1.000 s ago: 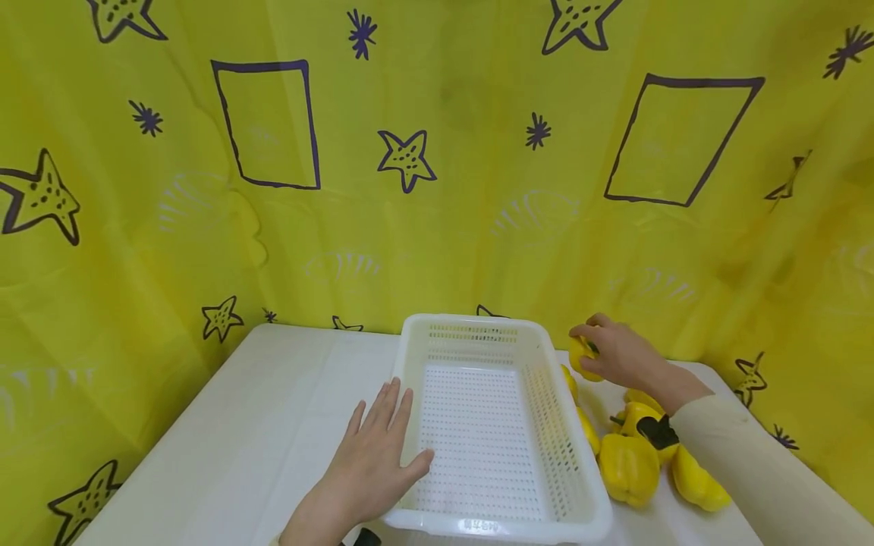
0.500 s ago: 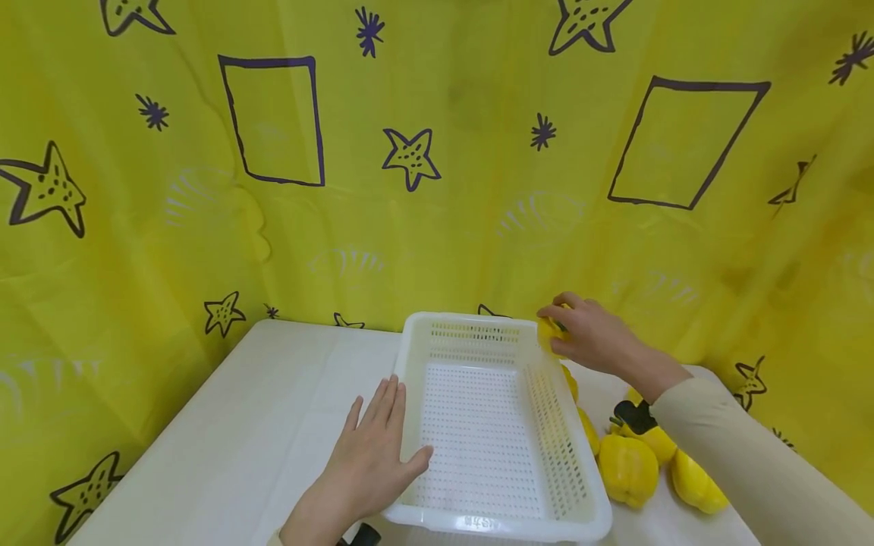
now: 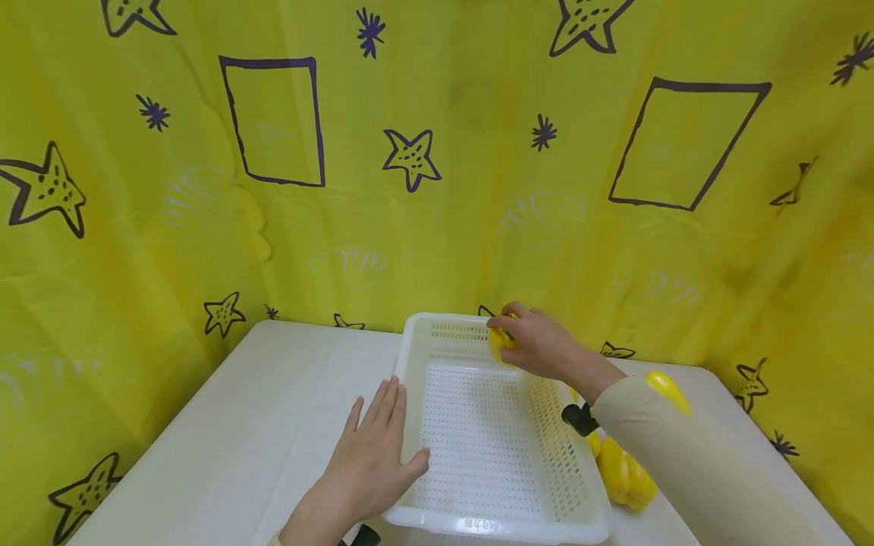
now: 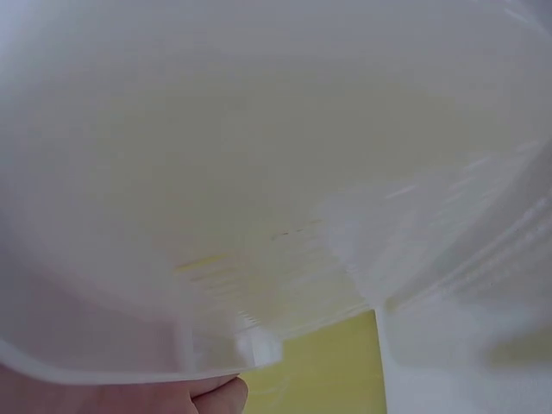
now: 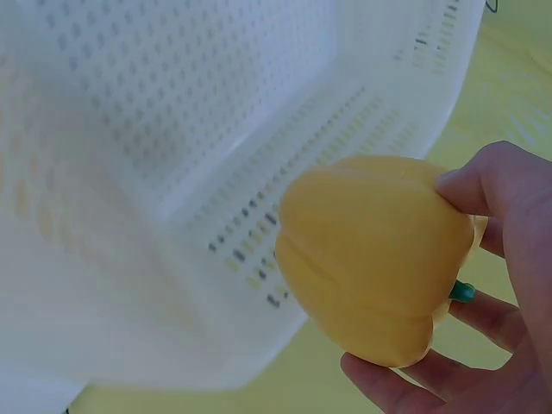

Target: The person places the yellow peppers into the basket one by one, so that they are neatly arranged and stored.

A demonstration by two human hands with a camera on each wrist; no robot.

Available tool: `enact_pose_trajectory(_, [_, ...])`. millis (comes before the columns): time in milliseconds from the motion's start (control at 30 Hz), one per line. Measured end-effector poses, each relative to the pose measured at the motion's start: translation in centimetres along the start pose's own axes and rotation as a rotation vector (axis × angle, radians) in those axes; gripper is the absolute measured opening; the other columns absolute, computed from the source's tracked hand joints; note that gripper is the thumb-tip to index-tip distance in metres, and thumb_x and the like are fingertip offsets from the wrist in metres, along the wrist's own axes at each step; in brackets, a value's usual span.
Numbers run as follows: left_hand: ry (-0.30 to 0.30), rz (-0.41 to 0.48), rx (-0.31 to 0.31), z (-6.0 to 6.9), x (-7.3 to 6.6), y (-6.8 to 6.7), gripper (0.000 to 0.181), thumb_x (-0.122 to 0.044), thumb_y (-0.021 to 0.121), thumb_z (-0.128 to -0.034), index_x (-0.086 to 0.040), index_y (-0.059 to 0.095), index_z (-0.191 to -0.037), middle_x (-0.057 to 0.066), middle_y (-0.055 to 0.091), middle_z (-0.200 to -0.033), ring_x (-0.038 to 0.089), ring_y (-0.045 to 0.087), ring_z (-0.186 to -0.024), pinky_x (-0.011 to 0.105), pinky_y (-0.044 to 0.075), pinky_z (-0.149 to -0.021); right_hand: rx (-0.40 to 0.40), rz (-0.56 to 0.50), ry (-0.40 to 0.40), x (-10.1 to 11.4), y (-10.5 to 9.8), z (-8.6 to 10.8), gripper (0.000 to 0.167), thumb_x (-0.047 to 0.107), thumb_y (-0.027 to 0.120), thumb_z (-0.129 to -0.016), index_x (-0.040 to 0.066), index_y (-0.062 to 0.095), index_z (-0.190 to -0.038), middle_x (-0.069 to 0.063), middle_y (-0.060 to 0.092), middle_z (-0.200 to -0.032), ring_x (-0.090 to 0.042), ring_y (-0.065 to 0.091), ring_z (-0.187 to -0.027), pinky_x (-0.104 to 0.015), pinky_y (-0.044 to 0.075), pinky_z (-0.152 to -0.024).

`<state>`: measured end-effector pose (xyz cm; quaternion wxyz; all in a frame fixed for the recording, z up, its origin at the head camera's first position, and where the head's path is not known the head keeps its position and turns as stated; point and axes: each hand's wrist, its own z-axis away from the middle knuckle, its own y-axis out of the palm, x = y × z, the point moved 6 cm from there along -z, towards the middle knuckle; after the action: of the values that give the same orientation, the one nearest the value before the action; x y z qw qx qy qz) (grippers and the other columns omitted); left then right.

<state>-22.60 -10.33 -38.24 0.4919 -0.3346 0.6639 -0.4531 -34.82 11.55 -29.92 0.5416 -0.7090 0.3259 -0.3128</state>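
Note:
A yellow bell pepper (image 5: 371,250) with a green stem is gripped between the thumb and fingers of my right hand (image 3: 542,345). In the head view this pepper (image 3: 501,345) hangs over the far end of a white perforated plastic basket (image 3: 478,523). My left hand (image 3: 372,451) lies with straight fingers along the basket's left rim, its thumb pointing over the inside. The left wrist view is mostly filled by the basket's blurred wall (image 4: 259,172), with part of the left hand (image 4: 172,397) at the bottom edge.
Right of the basket, more yellow peppers (image 3: 627,474) lie on the white table (image 3: 293,394), partly hidden by the right sleeve (image 3: 683,447). One pepper (image 3: 668,390) shows beyond the forearm. A yellow patterned curtain (image 3: 464,235) hangs behind and around the table.
My right hand has carried the pepper leftward, from beside the basket across its right rim to above its far end. My left hand has stayed at the left rim.

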Motion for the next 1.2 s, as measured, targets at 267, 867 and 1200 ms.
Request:
enact_pose_trajectory(267, [-0.004,-0.008,0.001,-0.1,0.1,0.1,0.087,-0.055,0.047,-0.0945,0.0,0.022,-0.156,0.014,0.014,-0.166,0.029,0.012,-0.155,0.059,0.012,-0.122,0.014,-0.035,-0.003,2.0,2.5,-1.6,0.039,0.01,0.063,-0.086,0.012,0.066,-0.125,-0.015,0.058,-0.122,-0.026,0.053,-0.081,-0.032,0.045,-0.065])
enact_pose_trajectory(867, [-0.021,-0.014,0.011,0.0,0.5,-0.1,0.087,-0.055,0.048,-0.095,0.0,0.021,-0.156,0.014,0.013,-0.166,0.03,0.011,-0.155,0.059,0.012,-0.122,0.05,-0.172,0.057,3.8,6.4,-4.8,0.043,0.006,0.061,-0.088,0.006,0.058,-0.131,-0.015,0.057,-0.12,-0.025,0.053,-0.083,-0.034,0.047,-0.075])
enact_pose_trajectory(1200, [-0.022,0.016,0.024,-0.3,0.3,0.3,0.086,-0.054,0.049,-0.0946,0.0,0.021,-0.157,0.013,0.013,-0.167,0.029,0.012,-0.155,0.06,0.011,-0.122,0.199,-0.226,0.105,4.7,8.3,-5.7,0.029,-0.001,0.053,-0.097,0.005,0.067,-0.121,-0.012,0.061,-0.119,-0.024,0.057,-0.101,-0.04,0.05,-0.097])
